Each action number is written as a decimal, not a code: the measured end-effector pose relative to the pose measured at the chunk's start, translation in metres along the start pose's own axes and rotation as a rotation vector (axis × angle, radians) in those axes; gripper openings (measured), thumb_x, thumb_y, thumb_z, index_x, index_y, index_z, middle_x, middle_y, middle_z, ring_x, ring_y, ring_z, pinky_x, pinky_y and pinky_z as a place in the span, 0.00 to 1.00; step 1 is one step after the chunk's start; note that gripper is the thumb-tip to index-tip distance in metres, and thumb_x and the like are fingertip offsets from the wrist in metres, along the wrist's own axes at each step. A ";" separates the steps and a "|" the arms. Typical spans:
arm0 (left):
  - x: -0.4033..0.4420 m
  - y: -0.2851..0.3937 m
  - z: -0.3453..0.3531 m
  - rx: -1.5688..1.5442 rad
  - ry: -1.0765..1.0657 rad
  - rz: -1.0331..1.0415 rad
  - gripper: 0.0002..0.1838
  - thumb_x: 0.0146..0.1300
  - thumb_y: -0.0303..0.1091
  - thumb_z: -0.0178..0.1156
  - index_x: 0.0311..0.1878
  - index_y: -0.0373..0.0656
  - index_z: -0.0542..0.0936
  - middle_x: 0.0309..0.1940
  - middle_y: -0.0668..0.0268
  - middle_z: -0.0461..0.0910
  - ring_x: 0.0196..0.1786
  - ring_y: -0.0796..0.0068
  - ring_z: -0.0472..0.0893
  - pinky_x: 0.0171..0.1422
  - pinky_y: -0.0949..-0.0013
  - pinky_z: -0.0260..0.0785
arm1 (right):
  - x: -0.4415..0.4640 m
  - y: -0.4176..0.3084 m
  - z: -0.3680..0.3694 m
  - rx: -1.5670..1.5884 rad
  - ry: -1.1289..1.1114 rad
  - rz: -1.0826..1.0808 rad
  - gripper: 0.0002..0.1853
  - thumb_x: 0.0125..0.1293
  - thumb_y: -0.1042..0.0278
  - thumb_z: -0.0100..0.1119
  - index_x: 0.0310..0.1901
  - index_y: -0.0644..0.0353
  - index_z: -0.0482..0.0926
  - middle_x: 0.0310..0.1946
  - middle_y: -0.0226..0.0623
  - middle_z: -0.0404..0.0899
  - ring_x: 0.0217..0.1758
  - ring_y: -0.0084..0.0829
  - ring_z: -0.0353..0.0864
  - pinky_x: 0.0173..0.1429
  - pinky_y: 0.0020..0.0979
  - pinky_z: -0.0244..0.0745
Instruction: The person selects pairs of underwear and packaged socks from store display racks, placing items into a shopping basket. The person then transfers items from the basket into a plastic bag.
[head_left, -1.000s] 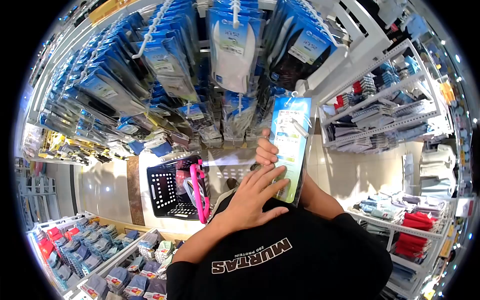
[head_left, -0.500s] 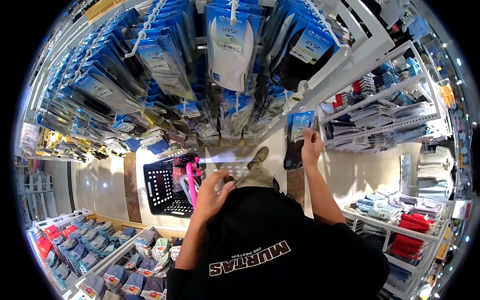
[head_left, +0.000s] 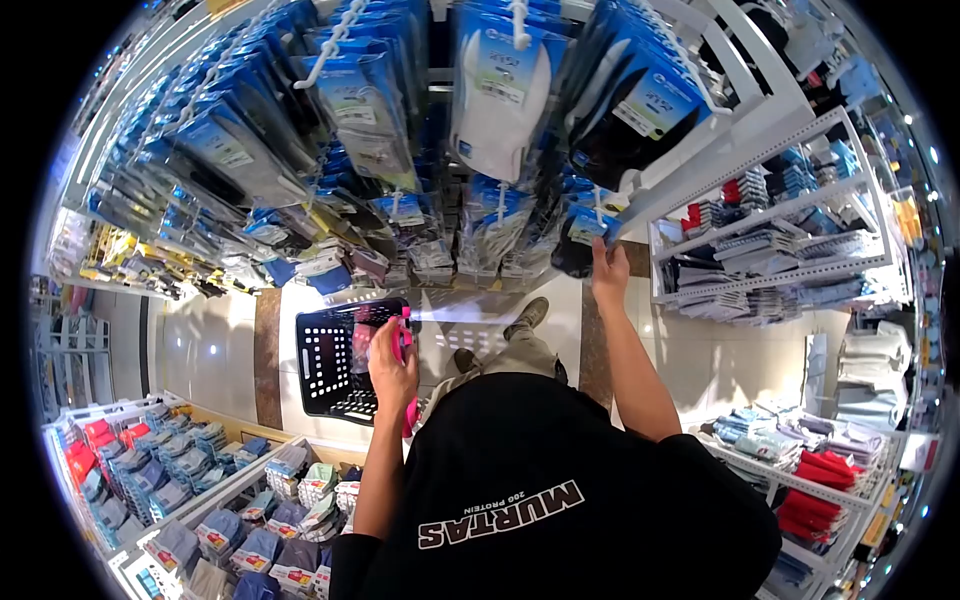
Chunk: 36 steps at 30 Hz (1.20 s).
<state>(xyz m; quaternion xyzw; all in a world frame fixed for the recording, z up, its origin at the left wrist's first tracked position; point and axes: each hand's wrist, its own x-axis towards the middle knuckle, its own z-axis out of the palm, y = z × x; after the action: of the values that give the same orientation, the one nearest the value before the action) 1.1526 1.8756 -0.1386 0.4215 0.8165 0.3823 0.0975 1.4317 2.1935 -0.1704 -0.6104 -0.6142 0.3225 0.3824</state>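
Observation:
My left hand (head_left: 393, 362) is closed at the pink handle (head_left: 408, 342) of a black shopping basket (head_left: 322, 362), which stands at my left with some items inside. With my right hand (head_left: 610, 277) I pinch the edge of a dark packet of socks (head_left: 575, 243) with a blue header. That packet is at a lower white hook at the right end of the sock display; whether it hangs on the hook cannot be made out. Several blue-headed sock packets (head_left: 500, 95) hang on hooks above.
Right of the display stands a white shelf rack (head_left: 770, 285) with folded clothes. Behind me on the left are bins of folded garments (head_left: 255, 545); another clothes shelf (head_left: 800, 480) is at the right rear. Tiled floor (head_left: 210, 340) runs along the aisle.
My right hand has moved the sock packet up and slightly left to the display hooks. My left hand, loose beside the basket before, has moved onto its pink handle.

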 end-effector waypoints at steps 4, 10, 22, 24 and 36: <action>-0.001 -0.008 -0.003 -0.018 -0.051 -0.097 0.31 0.62 0.22 0.63 0.69 0.43 0.72 0.61 0.53 0.77 0.63 0.50 0.77 0.67 0.56 0.69 | -0.008 0.030 0.013 0.093 0.171 -0.114 0.22 0.69 0.50 0.68 0.42 0.66 0.78 0.31 0.36 0.79 0.37 0.29 0.78 0.44 0.31 0.73; 0.002 -0.011 -0.011 -0.053 0.008 -0.087 0.29 0.62 0.21 0.62 0.68 0.46 0.73 0.59 0.54 0.78 0.60 0.49 0.79 0.64 0.56 0.72 | -0.054 0.004 0.011 0.113 -0.350 0.176 0.19 0.68 0.60 0.70 0.49 0.67 0.77 0.40 0.36 0.81 0.42 0.26 0.81 0.49 0.28 0.76; 0.008 -0.034 -0.036 0.058 0.054 -0.048 0.30 0.61 0.23 0.64 0.68 0.45 0.74 0.59 0.54 0.80 0.58 0.50 0.81 0.62 0.56 0.73 | -0.040 -0.116 0.084 0.206 -0.285 -0.219 0.37 0.60 0.62 0.76 0.64 0.68 0.64 0.48 0.38 0.76 0.51 0.29 0.73 0.55 0.28 0.70; 0.007 -0.033 -0.037 0.092 0.077 -0.049 0.29 0.61 0.25 0.65 0.68 0.44 0.74 0.60 0.53 0.79 0.59 0.49 0.79 0.63 0.55 0.72 | -0.046 -0.115 0.079 0.207 -0.282 -0.180 0.31 0.59 0.59 0.77 0.57 0.67 0.72 0.39 0.33 0.76 0.41 0.26 0.71 0.47 0.28 0.70; 0.032 0.036 0.003 -0.310 0.019 -0.044 0.23 0.67 0.35 0.66 0.63 0.38 0.76 0.60 0.50 0.78 0.61 0.53 0.79 0.68 0.59 0.70 | -0.059 -0.105 0.034 0.420 -0.646 -0.028 0.11 0.74 0.64 0.64 0.47 0.64 0.83 0.34 0.23 0.79 0.37 0.14 0.72 0.44 0.22 0.69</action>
<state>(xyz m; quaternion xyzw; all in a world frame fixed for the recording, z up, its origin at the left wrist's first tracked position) 1.1558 1.9142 -0.1100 0.3798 0.7575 0.5056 0.1623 1.3473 2.1320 -0.1009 -0.3771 -0.6319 0.6118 0.2903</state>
